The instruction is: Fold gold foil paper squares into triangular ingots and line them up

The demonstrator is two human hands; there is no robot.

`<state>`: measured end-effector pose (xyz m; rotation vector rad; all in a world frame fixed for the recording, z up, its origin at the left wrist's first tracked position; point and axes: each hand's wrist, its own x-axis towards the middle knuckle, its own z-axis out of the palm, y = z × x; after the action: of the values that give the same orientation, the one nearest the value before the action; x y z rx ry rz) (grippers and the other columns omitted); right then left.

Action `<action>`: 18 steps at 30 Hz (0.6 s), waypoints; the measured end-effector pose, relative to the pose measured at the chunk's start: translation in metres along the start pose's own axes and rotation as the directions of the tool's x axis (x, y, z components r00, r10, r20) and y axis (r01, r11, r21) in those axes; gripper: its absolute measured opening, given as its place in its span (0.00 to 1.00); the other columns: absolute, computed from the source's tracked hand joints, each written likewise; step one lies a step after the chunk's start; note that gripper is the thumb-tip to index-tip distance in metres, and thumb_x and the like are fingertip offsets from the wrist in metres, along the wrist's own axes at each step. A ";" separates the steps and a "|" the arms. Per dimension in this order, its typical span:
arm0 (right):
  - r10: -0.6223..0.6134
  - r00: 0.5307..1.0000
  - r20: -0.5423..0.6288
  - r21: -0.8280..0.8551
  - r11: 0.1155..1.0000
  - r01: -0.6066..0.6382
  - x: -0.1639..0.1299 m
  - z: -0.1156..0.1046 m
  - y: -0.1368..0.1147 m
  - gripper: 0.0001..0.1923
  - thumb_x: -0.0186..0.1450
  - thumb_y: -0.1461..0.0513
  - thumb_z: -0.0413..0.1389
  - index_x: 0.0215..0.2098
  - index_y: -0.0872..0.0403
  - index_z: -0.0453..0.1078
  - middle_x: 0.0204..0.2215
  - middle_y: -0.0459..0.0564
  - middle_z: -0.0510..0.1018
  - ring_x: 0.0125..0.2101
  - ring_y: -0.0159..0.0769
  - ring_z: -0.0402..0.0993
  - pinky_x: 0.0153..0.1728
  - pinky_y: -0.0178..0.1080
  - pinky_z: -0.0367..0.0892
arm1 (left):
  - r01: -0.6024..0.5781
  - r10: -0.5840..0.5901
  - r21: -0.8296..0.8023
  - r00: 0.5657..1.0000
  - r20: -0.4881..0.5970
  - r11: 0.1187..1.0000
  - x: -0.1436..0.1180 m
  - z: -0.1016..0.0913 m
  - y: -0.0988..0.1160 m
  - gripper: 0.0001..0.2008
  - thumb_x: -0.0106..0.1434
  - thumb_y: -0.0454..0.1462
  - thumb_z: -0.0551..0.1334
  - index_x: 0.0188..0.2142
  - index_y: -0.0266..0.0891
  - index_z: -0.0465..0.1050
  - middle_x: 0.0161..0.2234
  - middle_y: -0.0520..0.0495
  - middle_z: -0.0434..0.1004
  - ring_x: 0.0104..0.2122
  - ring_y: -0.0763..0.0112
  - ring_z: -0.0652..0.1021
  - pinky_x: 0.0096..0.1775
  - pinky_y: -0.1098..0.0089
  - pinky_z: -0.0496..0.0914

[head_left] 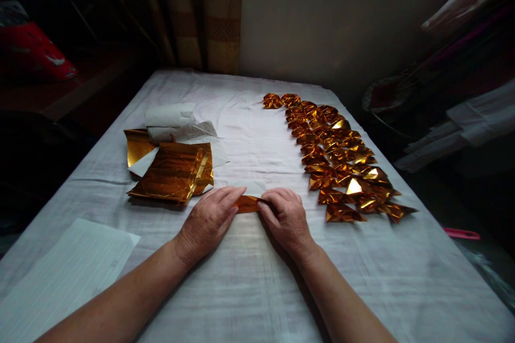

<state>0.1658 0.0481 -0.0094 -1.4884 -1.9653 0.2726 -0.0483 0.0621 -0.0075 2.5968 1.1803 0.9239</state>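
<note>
Between my two hands, near the middle of the table, lies a narrow piece of gold foil paper. Its white side shows just beyond it. My left hand is closed over the left end, thumb and fingers pinching the edge. At the right end my right hand pinches it in the same way. Left of my left hand rests a stack of gold foil sheets. To the right stand rows of folded gold foil pieces, several in each row, with pointed ends.
White crumpled paper lies behind the foil stack. A flat pale sheet is at the table's left front. The table has a white cloth. Beyond are a curtain, a wall, a red container and hanging cloths.
</note>
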 end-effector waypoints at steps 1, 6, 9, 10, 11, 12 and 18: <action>0.005 1.000 -0.003 -0.006 1.000 -0.005 0.000 0.000 0.000 0.06 0.67 0.60 0.55 0.33 0.51 0.72 0.35 0.48 0.79 0.39 0.38 0.72 0.44 0.41 0.60 | -0.002 0.002 -0.002 1.000 0.015 1.000 0.000 0.000 -0.001 0.17 0.70 0.33 0.54 0.57 0.40 0.68 0.50 0.42 0.76 0.48 0.65 0.77 0.49 0.64 0.73; 0.027 1.000 -0.008 -0.047 0.999 -0.027 -0.001 0.000 0.000 0.06 0.67 0.60 0.54 0.36 0.51 0.72 0.36 0.49 0.78 0.40 0.40 0.71 0.43 0.41 0.61 | -0.013 0.013 -0.010 0.999 0.035 1.000 0.000 0.001 -0.001 0.13 0.70 0.34 0.55 0.48 0.41 0.76 0.50 0.41 0.76 0.47 0.63 0.77 0.49 0.61 0.73; 0.031 1.000 0.000 -0.064 0.998 -0.031 -0.001 0.001 0.001 0.05 0.67 0.60 0.54 0.38 0.51 0.72 0.37 0.49 0.78 0.40 0.41 0.71 0.43 0.42 0.61 | -0.023 0.024 -0.017 0.999 0.037 1.000 0.002 0.000 0.000 0.12 0.70 0.34 0.55 0.46 0.40 0.77 0.48 0.41 0.77 0.46 0.64 0.77 0.48 0.61 0.74; 0.030 1.000 -0.003 -0.067 0.997 -0.030 -0.001 0.002 0.001 0.06 0.67 0.60 0.55 0.40 0.51 0.72 0.38 0.50 0.78 0.41 0.41 0.71 0.44 0.43 0.62 | -0.025 0.026 -0.016 0.999 0.037 1.000 0.002 0.000 0.000 0.11 0.70 0.34 0.56 0.46 0.39 0.77 0.47 0.41 0.78 0.45 0.64 0.77 0.47 0.61 0.74; 0.028 1.000 -0.009 -0.070 0.997 -0.028 -0.002 0.003 0.002 0.07 0.67 0.60 0.55 0.42 0.51 0.71 0.39 0.50 0.78 0.41 0.42 0.71 0.44 0.43 0.62 | -0.027 0.028 -0.014 0.999 0.038 1.000 0.002 0.000 0.001 0.11 0.69 0.34 0.56 0.45 0.39 0.77 0.47 0.41 0.78 0.45 0.64 0.77 0.47 0.61 0.73; 0.026 1.000 -0.016 -0.073 0.997 -0.028 -0.002 0.003 0.002 0.09 0.67 0.60 0.55 0.44 0.52 0.71 0.40 0.51 0.78 0.42 0.42 0.71 0.45 0.44 0.62 | -0.028 0.028 -0.013 0.999 0.040 1.000 0.003 0.000 0.001 0.11 0.69 0.34 0.56 0.45 0.39 0.77 0.46 0.42 0.78 0.45 0.64 0.77 0.47 0.61 0.73; 0.020 0.999 -0.040 -0.104 0.994 -0.024 -0.003 0.007 0.003 0.14 0.67 0.59 0.55 0.50 0.52 0.69 0.45 0.53 0.78 0.46 0.44 0.71 0.48 0.45 0.64 | -0.038 0.039 -0.018 0.998 0.042 0.999 0.002 0.001 0.000 0.10 0.69 0.35 0.57 0.44 0.39 0.77 0.43 0.43 0.80 0.43 0.65 0.77 0.47 0.63 0.73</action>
<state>0.1646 0.0475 -0.0176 -1.5703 -1.9590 0.1513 -0.0468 0.0640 -0.0068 2.6209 1.1110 0.8771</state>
